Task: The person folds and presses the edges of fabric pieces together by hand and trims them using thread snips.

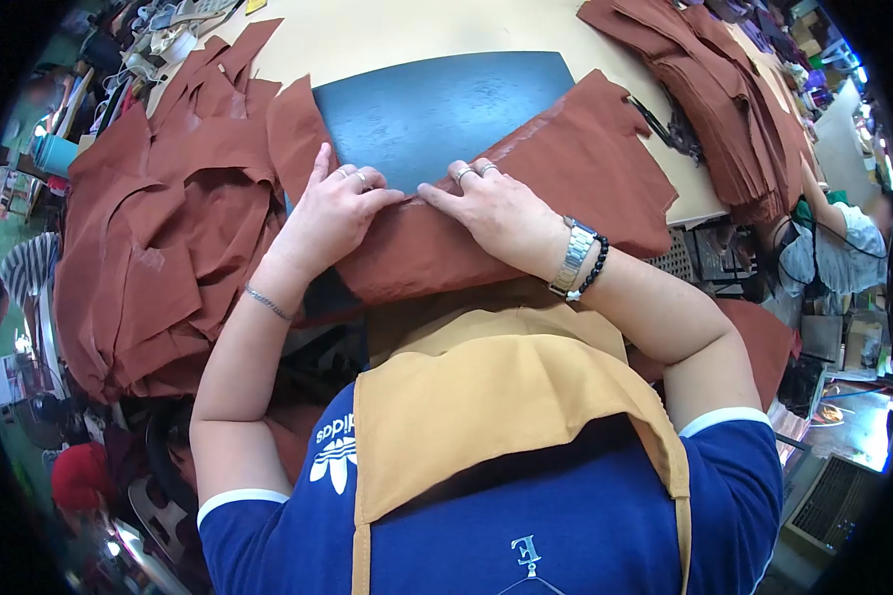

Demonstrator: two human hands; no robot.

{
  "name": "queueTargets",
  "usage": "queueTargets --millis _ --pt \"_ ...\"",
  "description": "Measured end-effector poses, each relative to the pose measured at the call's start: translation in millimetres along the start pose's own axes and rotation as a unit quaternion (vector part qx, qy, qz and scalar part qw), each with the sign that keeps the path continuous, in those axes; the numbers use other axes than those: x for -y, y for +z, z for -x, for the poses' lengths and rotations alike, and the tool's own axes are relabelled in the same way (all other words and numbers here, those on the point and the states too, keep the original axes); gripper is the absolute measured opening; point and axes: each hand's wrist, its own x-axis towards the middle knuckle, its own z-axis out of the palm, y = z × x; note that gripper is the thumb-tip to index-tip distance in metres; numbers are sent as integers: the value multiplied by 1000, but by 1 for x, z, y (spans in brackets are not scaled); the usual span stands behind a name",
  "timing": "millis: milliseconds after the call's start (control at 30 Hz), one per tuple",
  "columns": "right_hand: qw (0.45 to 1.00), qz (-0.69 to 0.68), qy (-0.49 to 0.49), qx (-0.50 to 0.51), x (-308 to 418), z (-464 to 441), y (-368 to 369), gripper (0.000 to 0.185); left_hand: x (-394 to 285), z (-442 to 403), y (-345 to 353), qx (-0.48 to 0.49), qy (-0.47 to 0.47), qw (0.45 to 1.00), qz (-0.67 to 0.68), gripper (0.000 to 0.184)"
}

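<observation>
A rust-brown cloth piece (pixel 566 169) lies over a dark smooth board (pixel 437 104) and hangs toward my body. My left hand (pixel 329 213) pinches the cloth's edge between thumb and fingers, its index finger raised. Close beside it, my right hand (pixel 496 213) presses and pinches the same edge with thumb and fingers. The two thumbs nearly meet at a fold in the middle. A pale line runs along the cloth's edge to the right of my right hand.
Crumpled brown cloth pieces (pixel 169 228) are heaped at the left. A stack of brown cloth (pixel 724 109) lies at the upper right of the pale table (pixel 407 25). Black scissors (pixel 651 119) rest beside the cloth. Another person (pixel 833 248) is at the far right.
</observation>
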Motion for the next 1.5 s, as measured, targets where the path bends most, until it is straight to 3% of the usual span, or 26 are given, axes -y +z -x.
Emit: queueTargets --millis 233,333,733,833,967,1033,1067,1133,1167,1200,1267,1367,1400,1467,1500 --pt "999 -11 14 38 5 -4 -7 51 8 3 -4 -12 28 999 -29 17" --pt "1000 -7 9 8 4 -5 -2 42 11 4 -2 -36 31 998 -44 13" --pt "992 69 42 94 26 -26 -11 58 18 13 2 -55 -5 998 -33 11" --pt "997 47 33 58 22 -22 -2 53 14 13 2 -54 -23 997 -54 15" --pt "991 -100 -22 83 -12 -3 -18 35 -5 19 -7 -52 -70 988 -129 20" --pt "995 -92 -41 -30 -26 7 -13 33 -32 29 -13 -121 -168 971 -118 26" --pt "991 -91 -49 -85 -31 14 -10 33 -41 39 -12 -143 -224 959 -102 34" --pt "989 -118 9 -85 -35 30 -6 45 -66 59 -28 -21 -329 943 -39 51" --pt "987 -134 38 -84 -33 37 -3 51 -75 69 -19 -35 -318 945 -69 59" --pt "986 -129 61 -83 -30 40 2 55 -88 72 -14 -86 -305 945 -81 55" --pt "985 -117 95 -82 -23 37 11 65 -102 68 -6 -149 -280 947 -48 41" --pt "974 -181 119 -65 -10 28 10 64 -107 54 5 -168 -290 940 67 15" --pt "972 -197 119 -55 -8 24 9 64 -102 53 7 -158 -314 927 130 14" --pt "928 -352 88 -87 -10 15 0 58 -93 52 4 -274 -372 795 392 13" --pt "900 -414 63 -122 -13 12 -5 54 -81 57 0 -324 -373 749 442 16"
